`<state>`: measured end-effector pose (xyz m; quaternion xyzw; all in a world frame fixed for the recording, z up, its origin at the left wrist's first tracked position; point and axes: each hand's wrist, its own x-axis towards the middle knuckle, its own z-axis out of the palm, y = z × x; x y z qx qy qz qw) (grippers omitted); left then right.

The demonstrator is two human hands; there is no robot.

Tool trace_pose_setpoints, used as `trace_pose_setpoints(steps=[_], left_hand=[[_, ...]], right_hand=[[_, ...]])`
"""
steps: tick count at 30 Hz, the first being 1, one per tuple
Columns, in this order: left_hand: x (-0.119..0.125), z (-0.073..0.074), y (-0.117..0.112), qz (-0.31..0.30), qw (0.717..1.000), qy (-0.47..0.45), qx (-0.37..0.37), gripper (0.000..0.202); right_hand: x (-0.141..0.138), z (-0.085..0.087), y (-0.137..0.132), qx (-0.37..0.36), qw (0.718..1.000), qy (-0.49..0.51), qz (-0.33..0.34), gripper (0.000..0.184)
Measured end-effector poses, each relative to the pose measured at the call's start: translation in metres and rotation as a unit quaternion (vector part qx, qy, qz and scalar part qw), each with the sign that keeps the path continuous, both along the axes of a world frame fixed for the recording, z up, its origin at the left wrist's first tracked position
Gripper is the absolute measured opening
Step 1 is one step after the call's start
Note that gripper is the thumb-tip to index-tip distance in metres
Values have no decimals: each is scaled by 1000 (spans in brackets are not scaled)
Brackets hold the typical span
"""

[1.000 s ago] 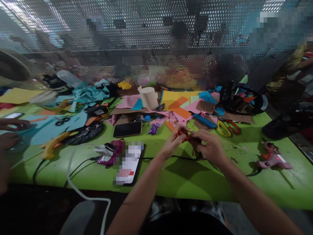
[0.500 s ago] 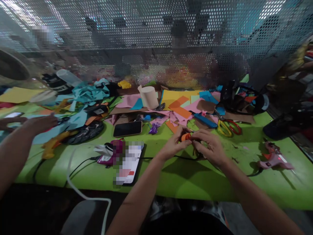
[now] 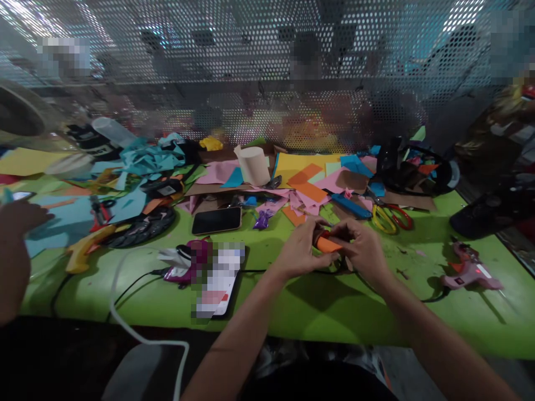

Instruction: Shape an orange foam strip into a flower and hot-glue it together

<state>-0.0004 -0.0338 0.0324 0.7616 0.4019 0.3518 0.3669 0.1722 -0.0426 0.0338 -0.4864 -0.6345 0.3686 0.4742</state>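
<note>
Both my hands meet over the green table (image 3: 317, 312) near its middle. My left hand (image 3: 298, 252) and my right hand (image 3: 363, 249) are closed on a small rolled piece of orange paper (image 3: 326, 244) held between their fingertips. A black cable (image 3: 288, 271) runs on the table just under my wrists. A phone with a lit screen (image 3: 217, 281) lies to the left of my left arm.
Coloured paper scraps (image 3: 309, 189), a paper roll (image 3: 253, 165), a dark phone (image 3: 217, 220), yellow-and-red scissors (image 3: 390, 217), a pink glue gun (image 3: 470, 270) and a yellow glue gun (image 3: 86, 249) lie about. Another person's hand (image 3: 19, 220) is at the left edge. A perforated metal screen (image 3: 267, 72) closes the back.
My hands have dropped slightly toward me while turning the orange piece, which now shows as a longer roll. The other person's arm at the left has drawn back.
</note>
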Motion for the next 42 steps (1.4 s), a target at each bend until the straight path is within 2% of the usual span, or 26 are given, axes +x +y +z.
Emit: trace_pose_setpoints(steps=[3,8,13,16,20,23,26,30,33,37,42], left_hand=[[1,0,0,-4,1000,9,0,56],[0,4,-1,-31,999,11,-42,58],[-4,4,1,-91,990,-36,-106,58],[-6,2,4,-128,978,-64,-152,63],[-8,0,7,-149,966,-70,-197,69],[-10,-1,9,-164,958,-68,-227,75],[-12,-4,11,-181,948,-90,-245,76],[-12,-9,13,-181,946,-111,-243,68],[-11,-15,13,-184,941,-136,-250,68],[-7,-23,13,-169,938,-168,-254,76],[-4,-15,11,-154,939,-173,-253,82]], right_hand=[[2,1,-1,39,997,-59,-2,11],[6,5,-3,165,975,-145,6,6],[10,7,-1,205,960,-185,51,12],[12,8,0,195,958,-192,84,15],[12,9,-1,150,963,-195,107,16],[11,9,-2,100,975,-159,119,15],[9,9,-2,57,981,-104,151,24],[7,7,1,97,977,-72,177,31],[6,5,3,115,976,-59,173,28],[6,1,4,84,984,-45,150,28],[9,-1,6,48,995,-48,72,33]])
